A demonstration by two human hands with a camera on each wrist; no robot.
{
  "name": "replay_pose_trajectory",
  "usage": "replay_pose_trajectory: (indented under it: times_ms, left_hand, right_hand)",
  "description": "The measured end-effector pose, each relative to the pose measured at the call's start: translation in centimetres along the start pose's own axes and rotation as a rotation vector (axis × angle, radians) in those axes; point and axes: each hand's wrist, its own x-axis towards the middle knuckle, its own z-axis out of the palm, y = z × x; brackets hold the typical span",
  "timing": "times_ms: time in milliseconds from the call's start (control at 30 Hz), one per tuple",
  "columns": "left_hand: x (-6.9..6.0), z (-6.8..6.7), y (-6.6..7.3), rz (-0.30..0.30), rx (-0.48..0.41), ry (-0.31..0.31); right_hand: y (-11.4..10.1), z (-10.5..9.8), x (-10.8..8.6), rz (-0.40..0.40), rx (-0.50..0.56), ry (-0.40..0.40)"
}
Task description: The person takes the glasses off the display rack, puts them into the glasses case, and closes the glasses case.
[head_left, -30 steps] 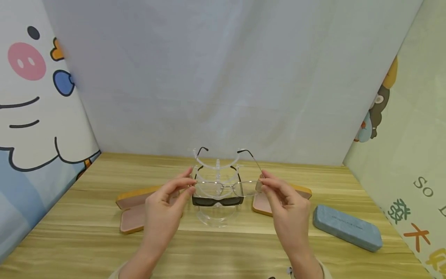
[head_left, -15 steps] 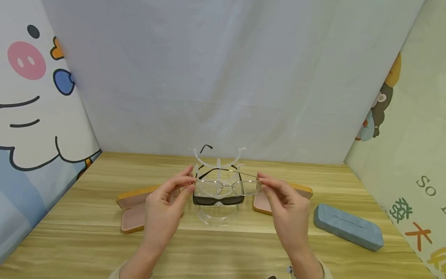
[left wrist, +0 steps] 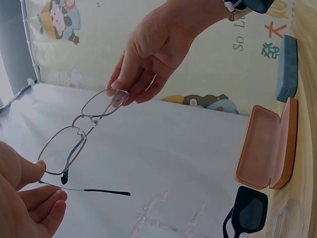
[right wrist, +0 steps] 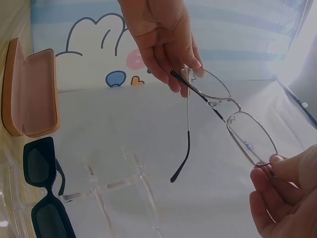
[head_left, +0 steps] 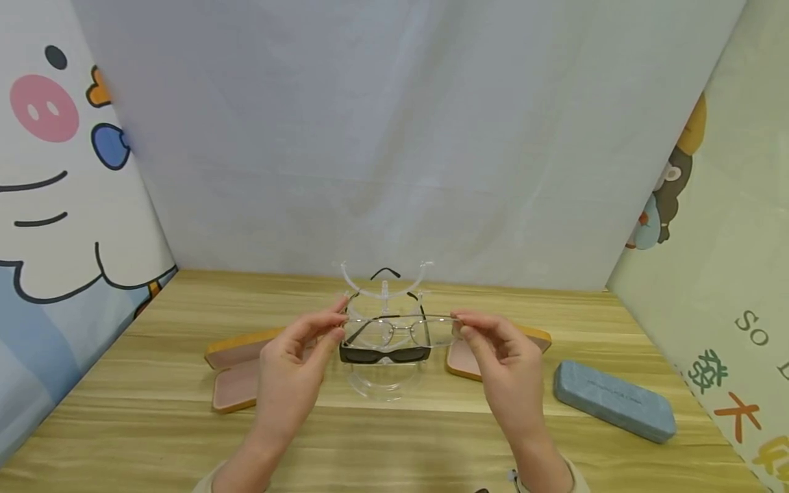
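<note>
I've got left hand (head_left: 294, 363) and right hand (head_left: 508, 359) fingers pinching glasses (head_left: 402, 329) at opposite ends, long axis crosswise between.

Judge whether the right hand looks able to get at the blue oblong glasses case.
Likely yes: nothing visible covers the blue case, though the right hand would first need to release the silver wire-framed glasses.

"What do the glasses (head_left: 402, 329) look like?"
"Thin and silver, with clear lenses (head_left: 440, 333) and black tips on both arms."
"Where are they?"
"Up in the air, lenses side by side. Left fingers (head_left: 322, 320) pinch one end, right fingers (head_left: 487, 320) the other."
"And the arms?"
"The right one is folded across behind the lenses. The left one sticks out, away from the person."
</note>
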Motion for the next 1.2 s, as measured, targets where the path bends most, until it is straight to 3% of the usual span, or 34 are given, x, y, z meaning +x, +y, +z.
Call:
replay_pose_trajectory:
  times_ms: [233,667,933,1067,1200]
  left_hand:
    - [0.0,0.2,-0.1,0.039,-0.065,-0.021]
    - [-0.2,0.3,-0.7,0.065,-0.177,-0.050]
    - [-0.4,1.2,-0.8,0.007,-0.200,-0.036]
    - [-0.3,1.9,-1.1,-0.024,-0.166,-0.047]
    - [-0.5,2.7,-1.7,-0.048,-0.109,-0.099]
  right_hand:
    - [0.1,0.1,0.1,-0.022,-0.035,-0.007]
    - [0.6,0.1,0.2,0.046,0.036,-0.036]
    - [0.8,-0.2,0.2,0.015,0.073,-0.008]
    - [1.1,-0.7,0.2,0.066,0.042,-0.027]
    - [1.7,-1.5,-0.1,0.106,-0.013,-0.028]
